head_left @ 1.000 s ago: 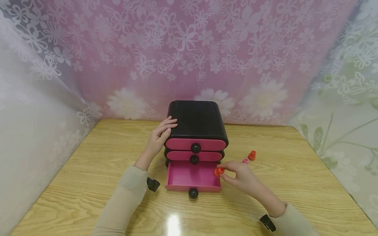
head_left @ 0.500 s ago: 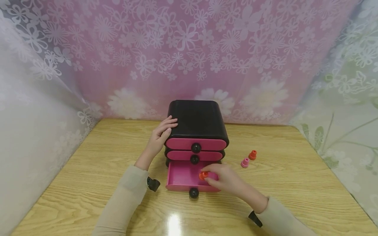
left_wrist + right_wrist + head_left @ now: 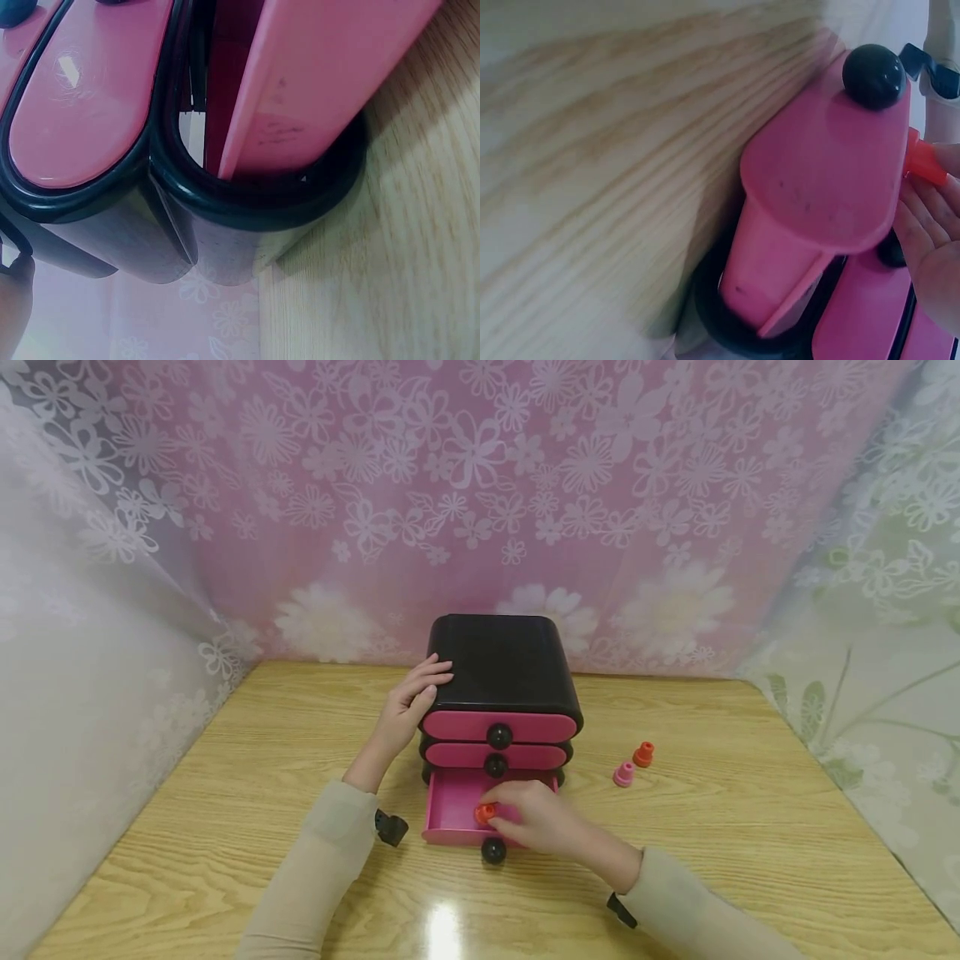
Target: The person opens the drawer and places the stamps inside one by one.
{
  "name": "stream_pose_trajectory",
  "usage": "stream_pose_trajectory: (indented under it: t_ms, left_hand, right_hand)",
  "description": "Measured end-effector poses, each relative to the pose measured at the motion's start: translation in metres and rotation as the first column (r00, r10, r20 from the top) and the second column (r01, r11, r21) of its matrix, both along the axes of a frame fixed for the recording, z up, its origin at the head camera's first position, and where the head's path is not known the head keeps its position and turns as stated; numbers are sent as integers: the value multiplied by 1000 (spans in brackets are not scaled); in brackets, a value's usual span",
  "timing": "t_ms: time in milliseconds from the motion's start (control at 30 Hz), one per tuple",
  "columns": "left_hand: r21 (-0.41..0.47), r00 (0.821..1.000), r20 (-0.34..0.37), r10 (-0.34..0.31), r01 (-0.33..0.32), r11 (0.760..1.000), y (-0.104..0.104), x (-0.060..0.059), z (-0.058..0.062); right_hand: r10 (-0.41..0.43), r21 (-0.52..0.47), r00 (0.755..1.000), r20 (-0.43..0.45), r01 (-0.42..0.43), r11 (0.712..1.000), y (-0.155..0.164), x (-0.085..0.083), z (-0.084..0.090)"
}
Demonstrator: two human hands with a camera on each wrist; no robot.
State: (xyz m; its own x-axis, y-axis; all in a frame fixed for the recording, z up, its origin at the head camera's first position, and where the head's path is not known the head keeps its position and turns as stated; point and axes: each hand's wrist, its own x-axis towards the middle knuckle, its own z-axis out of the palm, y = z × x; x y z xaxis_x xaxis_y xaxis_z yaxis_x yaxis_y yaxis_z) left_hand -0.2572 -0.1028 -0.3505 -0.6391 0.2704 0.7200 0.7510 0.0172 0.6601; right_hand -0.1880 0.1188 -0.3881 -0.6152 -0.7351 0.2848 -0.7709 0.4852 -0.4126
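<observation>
My left hand (image 3: 408,706) rests against the upper left side of a black drawer cabinet (image 3: 502,660), fingertips on its top edge. The bottom pink drawer (image 3: 448,802) is pulled out, and my right hand (image 3: 543,822) is over it. Thumb and fingertips pinch a small orange stepped peg (image 3: 485,813), seen inside the drawer's outline. In the right wrist view the orange peg (image 3: 926,157) shows beside the drawer front (image 3: 825,165), partly hidden by the hand. Only a bit of my left hand (image 3: 13,300) shows in the left wrist view.
On the table (image 3: 712,827) right of the cabinet stand a pink peg (image 3: 623,774) and another orange peg (image 3: 643,754). The upper drawer (image 3: 457,725) and middle drawer (image 3: 457,755) are closed, with round black knobs. A flowered curtain (image 3: 480,510) hangs behind.
My right hand has carried the orange peg leftward from the drawer's right edge to over its middle. The pink peg on the table has come into full view. My left hand has stayed put.
</observation>
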Motion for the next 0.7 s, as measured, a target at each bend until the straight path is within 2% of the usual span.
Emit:
stream_pose_trajectory:
  t_ms: [367, 700]
  left_hand:
    - [8, 1000, -13, -5, 5, 1000, -1, -2, 0]
    - [2, 1000, -14, -16, 16, 1000, -1, -2, -1]
  right_hand:
    - [47, 34, 999, 18, -48, 998, -18, -7, -4]
    - [18, 84, 997, 78, -25, 996, -31, -14, -12]
